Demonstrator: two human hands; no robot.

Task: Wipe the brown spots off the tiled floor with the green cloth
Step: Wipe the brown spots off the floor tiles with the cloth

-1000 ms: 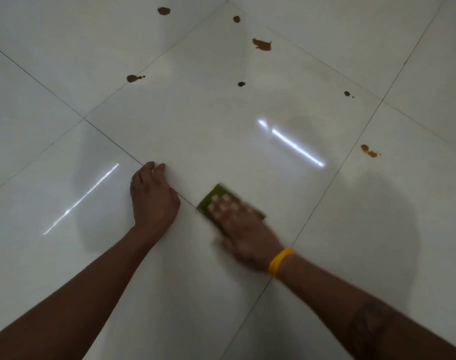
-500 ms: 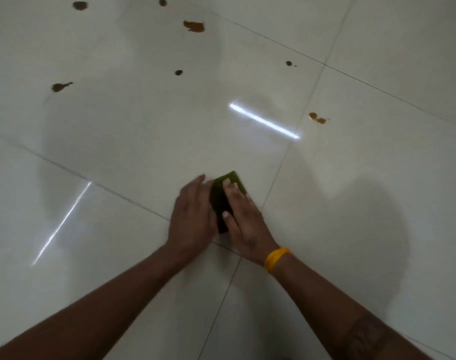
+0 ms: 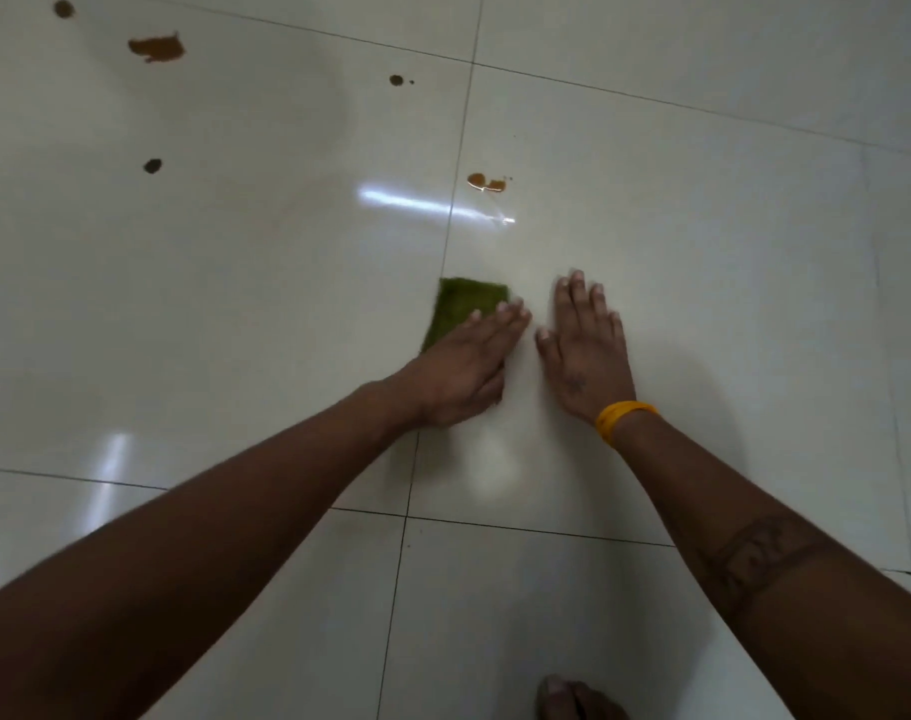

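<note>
The green cloth (image 3: 464, 306) lies flat on the glossy white tiled floor (image 3: 703, 252), beside a grout line. My left hand (image 3: 464, 366) presses down on its near half, fingers stretched over it. Just right of the cloth, my right hand (image 3: 583, 345) rests flat on the bare tile with fingers apart, holding nothing; a yellow band circles its wrist. The nearest brown spot (image 3: 487, 182) is an orange-brown smear a short way beyond the cloth. Further brown spots lie at the far left: a large blotch (image 3: 157, 47), a round dot (image 3: 152, 165) and a small dot (image 3: 396, 80).
Another brown spot (image 3: 64, 7) sits at the top left corner. A bare foot (image 3: 578, 698) shows at the bottom edge. Bright light streaks reflect off the tiles near the smear.
The cloth went from under my right hand to under my left hand. My right hand slid off to the right onto bare tile. The nearest smear now lies closer to the cloth.
</note>
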